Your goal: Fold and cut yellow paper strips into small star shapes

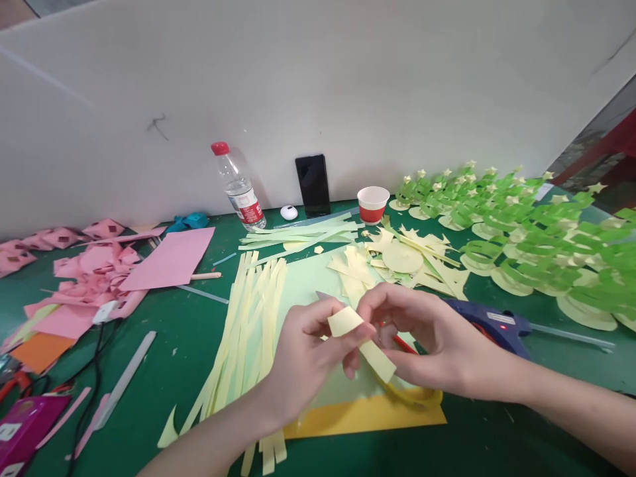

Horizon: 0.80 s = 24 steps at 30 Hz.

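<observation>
A short pale-yellow paper strip [378, 361] is folded over between my two hands. My left hand [311, 358] pinches it at the fold with thumb and fingers. My right hand [427, 338] is curled round the strip's other side, its thumb and fingertips against the paper. Beneath the hands lie scissors [412, 395] with a yellow and red handle, largely hidden by my fingers; a blade tip shows at the left. Long pale-yellow strips [248, 318] lie beside my left hand on a light green sheet [303, 271].
A blue glue gun [497, 321] lies right of my right hand. Behind stand a water bottle [241, 189], a phone [313, 185] and a paper cup [373, 204]. Green paper trees [527, 225] crowd the right; pink paper pieces [99, 265] fill the left. Yellow scraps [402, 255] lie centrally.
</observation>
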{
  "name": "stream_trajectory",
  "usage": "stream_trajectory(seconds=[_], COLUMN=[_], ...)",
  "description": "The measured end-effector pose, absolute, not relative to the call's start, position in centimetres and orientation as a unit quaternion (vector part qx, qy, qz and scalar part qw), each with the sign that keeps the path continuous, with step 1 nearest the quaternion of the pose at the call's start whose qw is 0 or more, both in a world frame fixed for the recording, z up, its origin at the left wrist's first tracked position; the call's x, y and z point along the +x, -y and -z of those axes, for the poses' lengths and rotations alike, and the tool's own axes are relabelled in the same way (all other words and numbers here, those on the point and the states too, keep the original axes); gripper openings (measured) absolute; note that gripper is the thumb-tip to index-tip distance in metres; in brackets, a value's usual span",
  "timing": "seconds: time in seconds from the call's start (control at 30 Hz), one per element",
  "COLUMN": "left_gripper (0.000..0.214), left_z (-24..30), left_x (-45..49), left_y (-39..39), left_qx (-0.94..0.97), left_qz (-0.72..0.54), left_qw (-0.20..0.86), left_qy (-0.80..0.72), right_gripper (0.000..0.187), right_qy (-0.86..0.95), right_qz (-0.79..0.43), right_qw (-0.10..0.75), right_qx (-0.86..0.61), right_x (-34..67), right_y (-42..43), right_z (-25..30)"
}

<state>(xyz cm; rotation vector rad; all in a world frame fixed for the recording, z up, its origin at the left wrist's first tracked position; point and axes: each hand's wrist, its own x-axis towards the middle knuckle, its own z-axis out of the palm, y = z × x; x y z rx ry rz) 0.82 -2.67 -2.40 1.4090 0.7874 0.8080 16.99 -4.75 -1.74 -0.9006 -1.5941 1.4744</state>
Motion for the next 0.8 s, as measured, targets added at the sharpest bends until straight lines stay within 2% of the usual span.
stream_trajectory(seconds=[0.33,0.53,0.67,0.8], left_gripper=[0.025,0.021,0.019,0.031], left_z=[2.2,2.2,1.6,1.0], left_x=[0.5,0.3,0.2,0.3], left_y=[3.0,2.9,2.8,2.6], left_qx=[0.720,0.765,0.799,0.797], left_qz=[-0.219,-0.213,-0.202,-0.214], left_qw=[0.583,0.539,0.488,0.485], left_qy=[-0.307,-0.280,-0.285,-0.289], right_gripper=[0.027,0.020,0.012,0.007], right_qy=[0.582,0.594,0.566,0.547], right_qz=[-0.583,-0.550,-0.581,-0.599], right_qw=[0.402,0.417,0.417,0.437], right_qx=[-0.401,-0.414,-0.409,-0.388], right_x=[16.8,16.8,16.7,16.7], right_y=[4.4,4.5,4.5,4.3], right_z=[1.7,1.5,1.9,2.1])
